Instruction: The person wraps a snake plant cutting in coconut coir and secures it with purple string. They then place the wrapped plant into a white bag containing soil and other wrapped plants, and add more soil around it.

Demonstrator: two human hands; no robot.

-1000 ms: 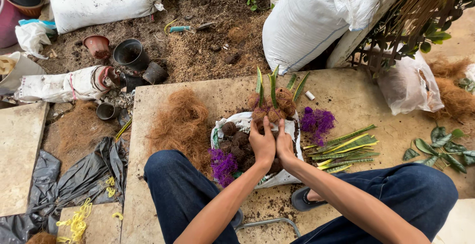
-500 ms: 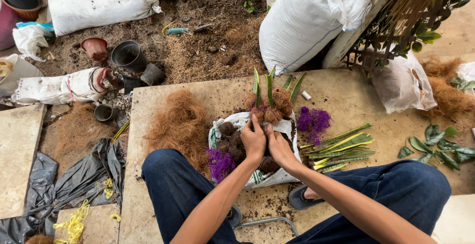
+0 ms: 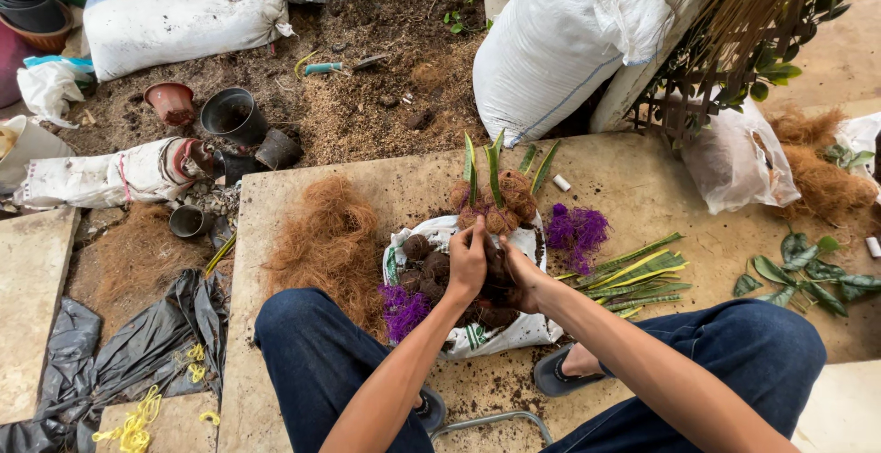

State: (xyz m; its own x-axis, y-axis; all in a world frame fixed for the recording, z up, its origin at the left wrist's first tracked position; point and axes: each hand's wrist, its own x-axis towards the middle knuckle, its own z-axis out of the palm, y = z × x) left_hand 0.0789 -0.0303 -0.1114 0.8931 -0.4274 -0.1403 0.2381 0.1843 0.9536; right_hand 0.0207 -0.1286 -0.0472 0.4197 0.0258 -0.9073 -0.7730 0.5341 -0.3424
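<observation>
Packing: left hand (image 3: 468, 265) and right hand (image 3: 521, 274) pressed together around a coir-wrapped root ball (image 3: 486, 279).
Next: firm, even squeezing over the white sack (image 3: 514, 329).

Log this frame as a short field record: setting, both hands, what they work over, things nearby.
Setting: outdoor concrete slab beside loose soil
Left hand: over the open white bag, fingers curled on dark clumps
Right hand: in the same bag, touching the clumps
Near: coir-wrapped plants, purple fibre, cut green leaves, brown coir pile
</observation>
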